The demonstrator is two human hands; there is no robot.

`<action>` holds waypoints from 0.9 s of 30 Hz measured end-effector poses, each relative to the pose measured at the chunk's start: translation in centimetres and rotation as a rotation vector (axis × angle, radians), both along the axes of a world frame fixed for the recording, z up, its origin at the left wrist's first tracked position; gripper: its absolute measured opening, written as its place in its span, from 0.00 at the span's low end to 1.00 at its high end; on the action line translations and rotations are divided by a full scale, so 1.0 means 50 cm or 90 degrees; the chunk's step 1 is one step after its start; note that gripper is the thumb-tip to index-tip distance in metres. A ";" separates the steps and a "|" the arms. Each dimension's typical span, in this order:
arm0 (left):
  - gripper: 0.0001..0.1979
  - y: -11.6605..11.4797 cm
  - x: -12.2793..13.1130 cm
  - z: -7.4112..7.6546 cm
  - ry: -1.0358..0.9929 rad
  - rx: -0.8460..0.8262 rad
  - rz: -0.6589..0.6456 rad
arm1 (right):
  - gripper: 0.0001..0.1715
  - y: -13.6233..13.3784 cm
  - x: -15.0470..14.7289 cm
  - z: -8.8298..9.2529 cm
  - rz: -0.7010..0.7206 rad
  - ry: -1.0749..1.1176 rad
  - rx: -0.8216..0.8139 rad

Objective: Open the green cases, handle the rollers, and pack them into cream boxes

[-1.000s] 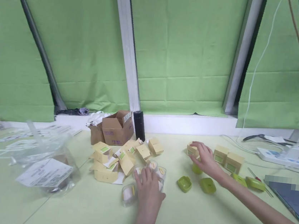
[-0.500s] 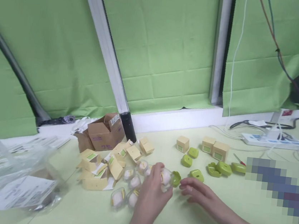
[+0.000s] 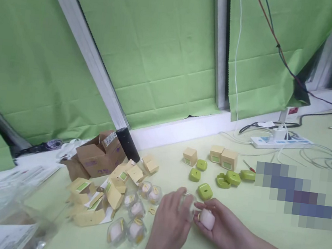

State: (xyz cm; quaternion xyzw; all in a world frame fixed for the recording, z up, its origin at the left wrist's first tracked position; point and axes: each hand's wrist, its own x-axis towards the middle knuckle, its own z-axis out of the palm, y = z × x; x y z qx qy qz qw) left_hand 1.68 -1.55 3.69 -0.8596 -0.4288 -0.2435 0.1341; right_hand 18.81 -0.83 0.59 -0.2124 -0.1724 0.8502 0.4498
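1. We see bare table (image 3: pixel 230 243) in front of and to the right of the hands; the near right stretch is free up to a blurred patch.
2. To the left, clear cases (image 3: pixel 131 220) with white pieces lie close beside the left hand (image 3: pixel 169 225), with flattened yellow cartons (image 3: pixel 97 200) and a brown box (image 3: pixel 96 158) beyond them.
3. Behind the hands, green caps (image 3: pixel 204 191) and small yellow boxes (image 3: pixel 225 158) sit near, with a power strip (image 3: pixel 280 142) at the far edge.
4. Our left hand reaches in from below, palm down, fingers curled around a clear case (image 3: pixel 187 202), holding it.
5. Our right hand (image 3: pixel 220 226) comes from the lower right, palm turned up, fingers closed around a white piece (image 3: pixel 206 219) just beside the case.
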 end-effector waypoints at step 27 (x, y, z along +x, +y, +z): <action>0.28 0.141 -0.001 0.000 -0.339 -0.530 0.177 | 0.10 0.041 0.050 0.005 -0.036 -0.376 0.140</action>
